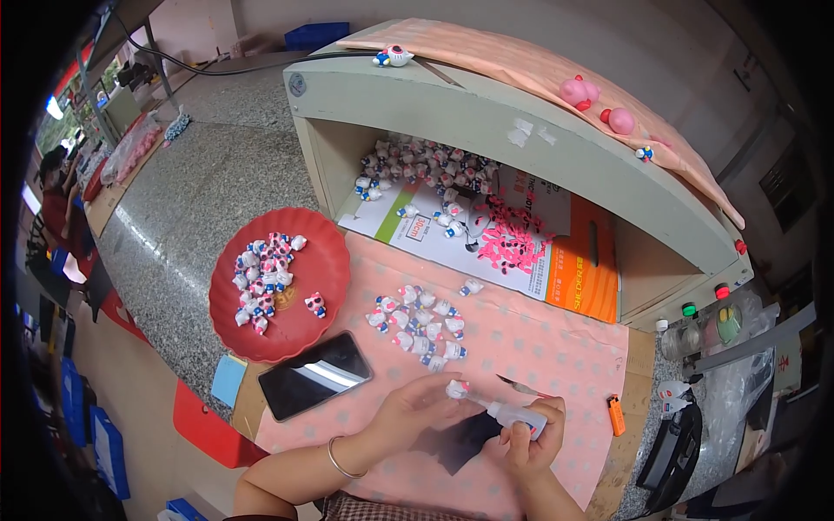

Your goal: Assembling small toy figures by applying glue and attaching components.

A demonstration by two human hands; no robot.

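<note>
**Gluing a small figurine, nozzle at the piece**

Step in hand, by my read: glue application. Left hand (pixel 415 408) pinches a tiny white figurine (pixel 457 388) betw. thumb and fingertips, held just above the pink dotted cloth (pixel 556 347), at approx. 6 o'clock in the view. Right hand (pixel 532 431) is closed round a small white squeeze bottle (pixel 514 415), nozzle pointing toward 10 o'clock and touching, or nearly touching, the figurine; can't tell if glue is out yet.

Around: a loose batch of similar figurines (pixel 419 326) lies on the cloth at 12 o'clock from the hands, near but apart. Red plate (pixel 326 260) w/ more figurines sits at 10 o'clock on the worktop (pixel 200 200). Black phone (pixel 314 375) lies just left of the left hand. Orange lighter (pixel 615 415) at 3 o'clock of the right hand. Pile of small pink parts (pixel 508 239) further back inside the open box.

Next move prob. calls for a light squeeze, steady nozzle, and a firm pinch so the piece doesn't twist; too much pressure could flood it.
</note>
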